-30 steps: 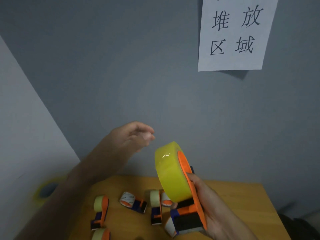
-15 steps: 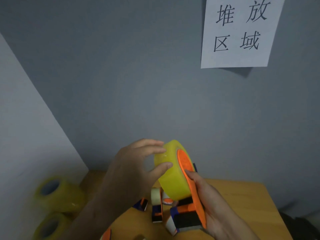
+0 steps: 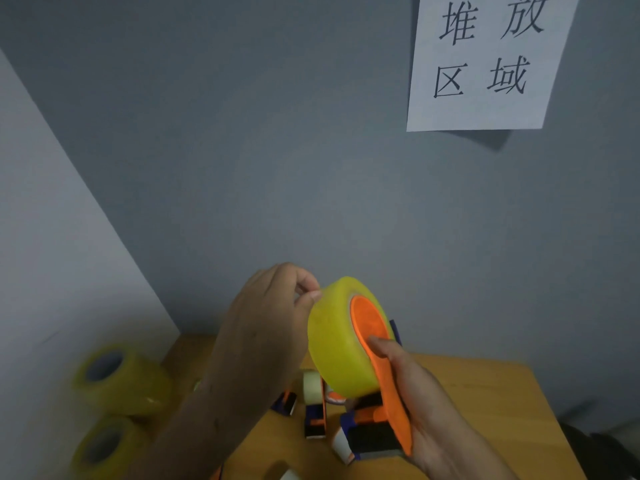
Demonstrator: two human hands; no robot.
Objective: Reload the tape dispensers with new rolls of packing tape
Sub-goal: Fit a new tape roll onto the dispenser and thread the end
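Observation:
I hold an orange tape dispenser [image 3: 384, 386] upright in my right hand [image 3: 426, 407], thumb on its round side plate. A full yellow roll of packing tape [image 3: 337, 341] sits on the dispenser's hub. The thumb and forefinger of my left hand [image 3: 273, 327] pinch at the top left edge of that roll. Whether a tape end is between the fingertips I cannot tell. The dispenser's black and blue front end [image 3: 370, 439] points down toward the table.
A wooden table [image 3: 485, 410] stands against a grey wall. Two spare yellow tape rolls [image 3: 114, 379] are stacked at the left. Several small dispensers [image 3: 317, 407] lie on the table under my hands. A paper sign [image 3: 485, 60] hangs on the wall.
My left hand came down from the air onto the roll and now pinches its top left edge. The dispenser stayed in my right hand, tilted slightly.

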